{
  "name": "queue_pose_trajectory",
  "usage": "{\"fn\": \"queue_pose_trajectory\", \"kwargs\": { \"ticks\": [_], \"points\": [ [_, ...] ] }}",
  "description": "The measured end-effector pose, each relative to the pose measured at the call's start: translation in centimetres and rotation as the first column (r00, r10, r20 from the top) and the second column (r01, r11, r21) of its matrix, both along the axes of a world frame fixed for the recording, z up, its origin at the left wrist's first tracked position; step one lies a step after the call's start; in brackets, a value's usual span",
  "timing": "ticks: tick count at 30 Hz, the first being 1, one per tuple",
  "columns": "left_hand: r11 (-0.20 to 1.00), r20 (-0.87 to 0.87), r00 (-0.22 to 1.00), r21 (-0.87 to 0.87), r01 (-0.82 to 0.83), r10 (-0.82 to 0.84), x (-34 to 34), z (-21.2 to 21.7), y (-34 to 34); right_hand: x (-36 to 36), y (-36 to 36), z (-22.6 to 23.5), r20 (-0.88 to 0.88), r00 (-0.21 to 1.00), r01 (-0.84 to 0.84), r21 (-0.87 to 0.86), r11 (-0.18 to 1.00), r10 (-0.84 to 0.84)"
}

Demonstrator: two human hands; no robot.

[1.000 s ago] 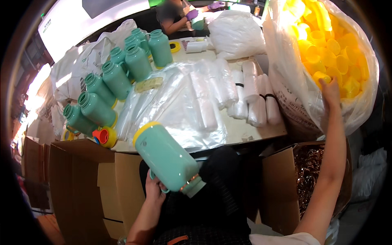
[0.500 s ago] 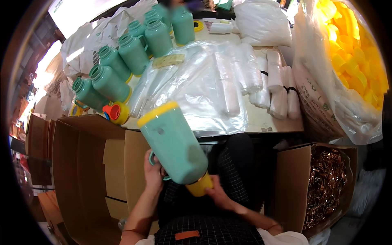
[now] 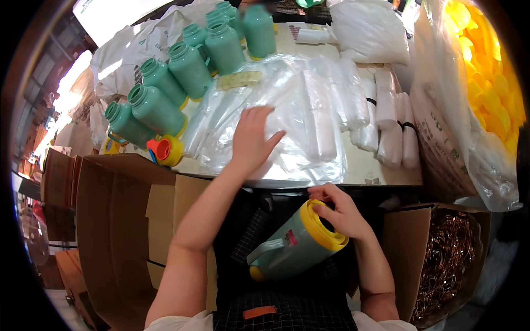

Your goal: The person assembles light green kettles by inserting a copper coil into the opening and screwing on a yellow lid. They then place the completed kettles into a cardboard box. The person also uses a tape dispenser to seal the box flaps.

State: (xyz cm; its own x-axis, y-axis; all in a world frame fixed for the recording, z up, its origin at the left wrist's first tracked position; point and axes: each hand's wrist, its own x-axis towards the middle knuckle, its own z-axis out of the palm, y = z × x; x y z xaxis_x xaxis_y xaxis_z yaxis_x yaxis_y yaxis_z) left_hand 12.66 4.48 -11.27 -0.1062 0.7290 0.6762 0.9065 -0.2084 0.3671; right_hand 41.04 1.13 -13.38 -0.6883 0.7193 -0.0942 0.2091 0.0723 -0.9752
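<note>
A teal vacuum flask [image 3: 287,251] with a handle and yellow ends lies tilted across my lap, its yellow base raised toward the right. My right hand [image 3: 342,212] is at that base, thumb and curled fingers against the yellow rim; its grip is partly hidden. My left hand [image 3: 254,138] is over the pile of clear plastic bags [image 3: 281,168] on the table, fingers stretched out and thumb apart, holding nothing. Whether its fingertips touch the plastic is unclear. A yellowish flat block [image 3: 239,80] lies on the bags beyond it.
Several teal flasks without lids [image 3: 157,113] line the table's left side, by a yellow cap with a red part [image 3: 167,150]. Rolled bags [image 3: 389,99] lie right. An opened carton [image 3: 118,220] stands left; a box of coppery ties [image 3: 447,259] and a sack of yellow parts [image 3: 491,83] stand right.
The flask has come down onto my lap and swung round, base now up to the right. My left hand has let go of it and reached forward over the bags. My right hand has moved to the base.
</note>
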Motion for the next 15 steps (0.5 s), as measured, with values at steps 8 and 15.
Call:
{"fn": "queue_pose_trajectory", "kwargs": {
  "ticks": [8,15],
  "points": [
    [0.75,0.867,0.498,-0.332,0.572,0.004,0.8,-3.9,2.0,-3.2,1.4,0.8,-0.102,0.801,0.453,0.747,0.487,-0.589],
    [0.684,0.996,-0.046,-0.016,0.729,0.072,7.8,0.5,-10.5,-1.7,2.5,-1.6,-0.129,0.676,0.688,0.464,0.558,-0.726]
  ]
}}
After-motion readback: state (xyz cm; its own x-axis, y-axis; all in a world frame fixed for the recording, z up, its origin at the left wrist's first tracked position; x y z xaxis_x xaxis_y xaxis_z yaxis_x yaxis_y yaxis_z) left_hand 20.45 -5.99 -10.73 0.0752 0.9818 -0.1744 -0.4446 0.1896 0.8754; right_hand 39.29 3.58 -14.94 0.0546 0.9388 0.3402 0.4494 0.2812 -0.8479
